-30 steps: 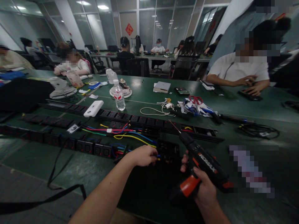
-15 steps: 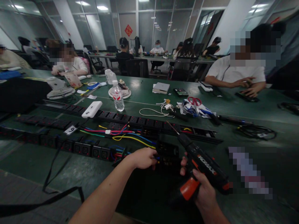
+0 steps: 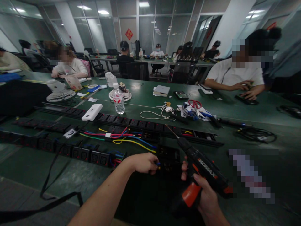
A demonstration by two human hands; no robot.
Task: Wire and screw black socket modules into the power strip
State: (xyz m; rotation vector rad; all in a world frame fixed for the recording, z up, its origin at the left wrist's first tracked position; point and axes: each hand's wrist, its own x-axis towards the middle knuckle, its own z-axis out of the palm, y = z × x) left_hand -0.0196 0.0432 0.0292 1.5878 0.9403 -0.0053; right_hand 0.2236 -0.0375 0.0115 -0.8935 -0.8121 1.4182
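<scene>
In the head view my right hand [image 3: 205, 188] is wrapped round the grip of a black and orange cordless drill [image 3: 204, 166]. Its long bit points up and left over the power strips. My left hand [image 3: 145, 163] is closed in a pinch on a wire end [image 3: 158, 164], with blue and yellow showing at the fingertips. Just right of those fingers lies a black socket block [image 3: 169, 168], dark and hard to make out. A row of black outlets [image 3: 89, 155] with wires at its end runs left from my left hand. Loose yellow wires [image 3: 136, 142] lie behind it.
Behind the wires stretches a long black power strip [image 3: 127, 121], with a white power bank [image 3: 92, 112] on it. Past it stand a water bottle [image 3: 118, 100] and red-handled scissors [image 3: 195, 104]. A black strap [image 3: 48, 175] hangs at left. Another person [image 3: 237, 75] works across the table.
My left hand has shifted slightly down and now shows more of the blue wire end at its fingertips. The drill stays in my right hand, nearly still.
</scene>
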